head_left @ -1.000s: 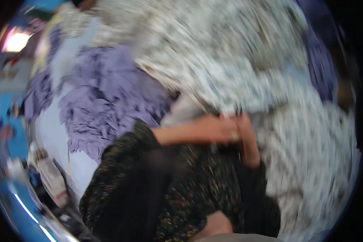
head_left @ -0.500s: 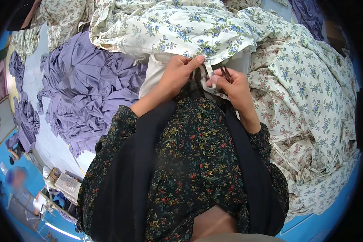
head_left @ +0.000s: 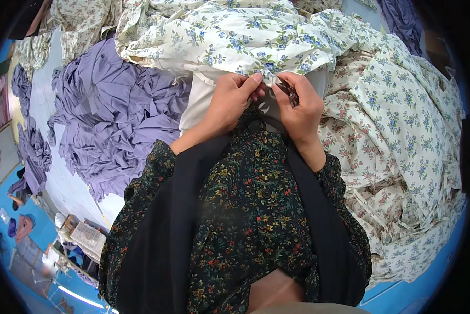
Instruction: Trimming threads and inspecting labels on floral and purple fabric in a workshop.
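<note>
A white cloth with blue flowers and green leaves [head_left: 235, 39] lies across the surface in front of me, its lower edge toward my body. My left hand [head_left: 227, 104] pinches that edge between thumb and forefinger. Close beside it, my right hand [head_left: 304, 107] pinches the same edge at a narrow white strip. A small dark tool, probably thread snips [head_left: 293, 96], rests inside my right hand; its tips are mostly hidden by the fingers. Plain white cloth [head_left: 196, 99] shows under the flowered edge, behind my wrists.
Crumpled purple fabric [head_left: 115, 104] is heaped on the left of the pale table [head_left: 67, 180]. Flowered white fabric [head_left: 397, 125] forms a large pile on the right. At the lower left are a grey crate-like box [head_left: 88, 240] and people farther off.
My right hand has moved up to the cloth edge next to my left hand. The white strip that hung between my hands is now mostly hidden at the fingertips.
</note>
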The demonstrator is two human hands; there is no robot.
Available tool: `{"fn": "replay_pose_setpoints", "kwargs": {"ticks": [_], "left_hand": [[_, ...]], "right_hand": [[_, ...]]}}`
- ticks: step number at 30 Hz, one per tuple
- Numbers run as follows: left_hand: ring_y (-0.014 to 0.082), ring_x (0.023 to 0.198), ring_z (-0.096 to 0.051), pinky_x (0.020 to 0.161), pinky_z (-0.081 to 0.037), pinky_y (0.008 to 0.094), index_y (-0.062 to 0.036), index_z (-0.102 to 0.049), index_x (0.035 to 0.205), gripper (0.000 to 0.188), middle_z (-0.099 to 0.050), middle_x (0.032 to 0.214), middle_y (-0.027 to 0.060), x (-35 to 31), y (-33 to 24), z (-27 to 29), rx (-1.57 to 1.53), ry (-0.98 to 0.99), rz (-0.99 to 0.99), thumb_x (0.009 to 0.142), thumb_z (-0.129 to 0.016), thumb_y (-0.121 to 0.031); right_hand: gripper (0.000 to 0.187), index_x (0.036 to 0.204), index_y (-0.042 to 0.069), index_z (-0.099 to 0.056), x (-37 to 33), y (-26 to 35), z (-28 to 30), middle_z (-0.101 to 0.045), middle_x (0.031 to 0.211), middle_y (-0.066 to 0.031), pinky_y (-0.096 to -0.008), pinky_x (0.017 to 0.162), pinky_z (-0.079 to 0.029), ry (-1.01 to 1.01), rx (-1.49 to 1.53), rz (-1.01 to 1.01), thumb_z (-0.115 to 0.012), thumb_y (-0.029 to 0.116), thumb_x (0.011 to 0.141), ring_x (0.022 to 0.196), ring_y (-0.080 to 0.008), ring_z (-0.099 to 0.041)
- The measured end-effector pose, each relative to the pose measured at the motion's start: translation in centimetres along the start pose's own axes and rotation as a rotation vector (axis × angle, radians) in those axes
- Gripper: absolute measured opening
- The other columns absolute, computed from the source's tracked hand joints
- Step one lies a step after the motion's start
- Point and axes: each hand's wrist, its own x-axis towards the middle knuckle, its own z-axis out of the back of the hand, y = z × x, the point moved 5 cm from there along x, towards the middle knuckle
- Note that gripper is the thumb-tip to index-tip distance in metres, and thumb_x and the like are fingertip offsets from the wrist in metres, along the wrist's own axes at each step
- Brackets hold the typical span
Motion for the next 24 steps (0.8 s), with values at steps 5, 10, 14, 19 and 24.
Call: {"fn": "replay_pose_setpoints", "kwargs": {"ticks": [5,10,14,19,24], "left_hand": [[0.0071,0.063,-0.054,0.058,-0.04,0.0198,0.0036,-0.067,0.084,0.03,-0.064,0.073,0.0044,-0.3,-0.2,-0.2,0.025,0.061,0.026,0.095,-0.06,-0.023],[0.0087,0.066,-0.057,0.06,-0.043,0.021,0.0039,-0.066,0.087,0.028,-0.065,0.077,0.0059,0.2,0.3,-0.1,-0.084,0.069,0.037,0.095,-0.06,-0.022],[0.0097,0.069,-0.058,0.062,-0.045,0.0217,0.0042,-0.065,0.091,0.026,-0.066,0.08,0.0072,0.0,0.0,-0.3,-0.12,0.044,0.051,0.096,-0.06,-0.021],[0.0094,0.069,-0.058,0.063,-0.046,0.0218,0.0041,-0.065,0.09,0.026,-0.066,0.079,0.0067,0.1,0.1,-0.3,-0.095,0.049,0.023,0.096,-0.059,-0.02],[0.009,0.068,-0.058,0.062,-0.045,0.0216,0.004,-0.066,0.088,0.026,-0.065,0.078,0.0062,-0.3,-0.3,-0.4,-0.04,0.028,0.004,0.096,-0.059,-0.02]], "right_hand": [[0.021,0.097,0.007,-0.064,1.2,0.0,-1.1,-0.061,0.081,-0.0093,-0.0337,0.059,-0.05,0.131,-0.063,0.149,-0.066,0.001,0.077,0.068,-0.0263,-0.064],[0.007,0.093,0.003,-0.06,0.1,-3.2,-1.2,-0.057,0.077,0.0023,-0.0215,0.054,-0.04,0.143,0.671,-0.379,-0.062,0.008,0.09,0.062,-0.0061,-0.051],[0.02,0.1,0.003,-0.058,-0.5,-3.2,0.2,-0.059,0.076,0.0013,-0.0219,0.055,-0.04,0.202,0.382,-0.327,-0.061,0.021,0.095,0.063,-0.0059,-0.051],[0.026,0.101,0.006,-0.06,-0.4,-0.1,0.3,-0.063,0.073,-0.0109,-0.0376,0.056,-0.047,0.087,-0.05,0.02,-0.06,0.031,0.094,0.064,-0.0266,-0.065],[0.02,0.097,0.009,-0.06,-0.2,-0.3,0.1,-0.063,0.07,-0.0076,-0.0368,0.055,-0.047,0.039,-0.267,0.109,-0.063,0.028,0.091,0.061,-0.0273,-0.063]]}}
